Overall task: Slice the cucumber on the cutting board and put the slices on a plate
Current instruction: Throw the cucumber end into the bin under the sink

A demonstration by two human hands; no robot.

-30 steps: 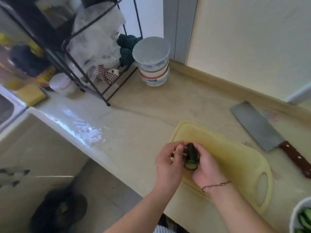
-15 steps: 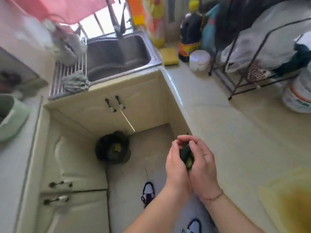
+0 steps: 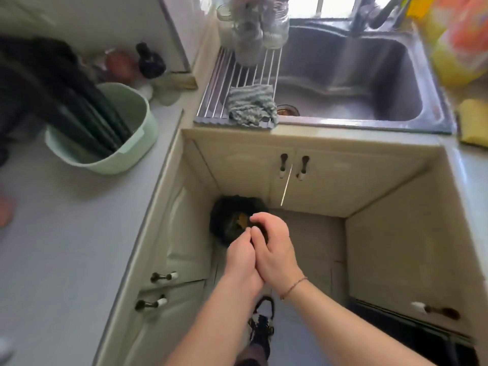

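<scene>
My two hands are pressed together above the floor, just in front of a black waste bin (image 3: 226, 215). My right hand (image 3: 276, 247) curls round a dark green cucumber end piece (image 3: 263, 234), of which only a sliver shows between the fingers. The fingertips of my left hand (image 3: 241, 256) meet that piece from the left and pinch it. The cutting board, the knife and the plate of slices are out of view.
A steel sink (image 3: 351, 75) with a drying rack (image 3: 237, 83) and a grey cloth (image 3: 250, 105) lies ahead. On the left counter stands a pale green tub (image 3: 126, 151). Cream cabinets (image 3: 330, 175) surround the floor gap, and a yellow sponge (image 3: 472, 122) sits at right.
I have turned left, away from the cutting board. Both hands carried the cucumber end piece off the counter and now hold it next to the black bin.
</scene>
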